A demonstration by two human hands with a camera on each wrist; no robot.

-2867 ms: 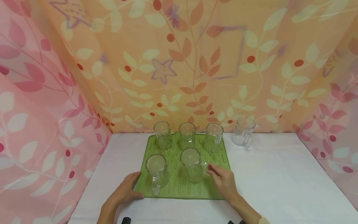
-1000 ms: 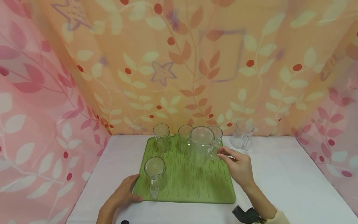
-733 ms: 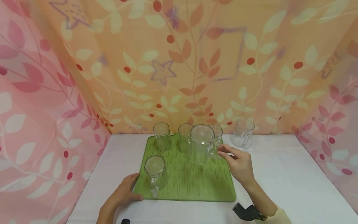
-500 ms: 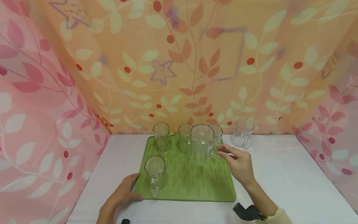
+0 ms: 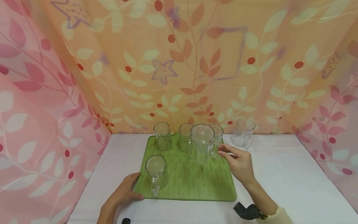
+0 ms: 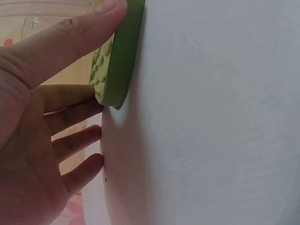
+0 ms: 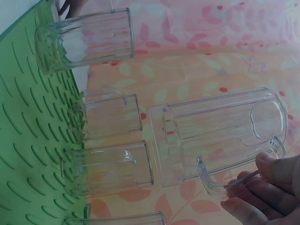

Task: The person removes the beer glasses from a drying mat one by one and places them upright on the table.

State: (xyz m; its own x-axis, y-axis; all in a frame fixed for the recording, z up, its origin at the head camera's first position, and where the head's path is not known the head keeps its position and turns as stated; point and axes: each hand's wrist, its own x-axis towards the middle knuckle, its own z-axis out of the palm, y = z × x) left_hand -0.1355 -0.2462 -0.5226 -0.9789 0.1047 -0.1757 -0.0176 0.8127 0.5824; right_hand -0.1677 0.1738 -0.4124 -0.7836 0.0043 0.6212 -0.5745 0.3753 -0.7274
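Note:
My right hand (image 5: 240,163) pinches the handle of a clear glass mug (image 5: 200,149) between thumb and fingers. In the right wrist view that mug (image 7: 220,133) is off the green ridged mat (image 5: 193,186), with a gap between them. At the mat's front left corner rests my left hand (image 5: 126,189), its thumb at the front edge and its fingers along the left side. The left wrist view shows these fingers (image 6: 77,143) nearly straight, touching the mat's corner (image 6: 115,89). Close to this hand, another glass mug (image 5: 157,171) stands on the mat, handle toward the front.
Along the mat's back edge stand three glass mugs: a left one (image 5: 163,137), a middle one (image 5: 184,137) and a right one (image 5: 217,130), partly behind the held mug. Another mug (image 5: 242,133) stands on the white tabletop (image 5: 279,174) at the back right. Patterned cloth surrounds the table.
Since the earliest frame, my right hand has lifted the mug off the mat and moved it back and slightly right. Over the last second both hands have stayed nearly still.

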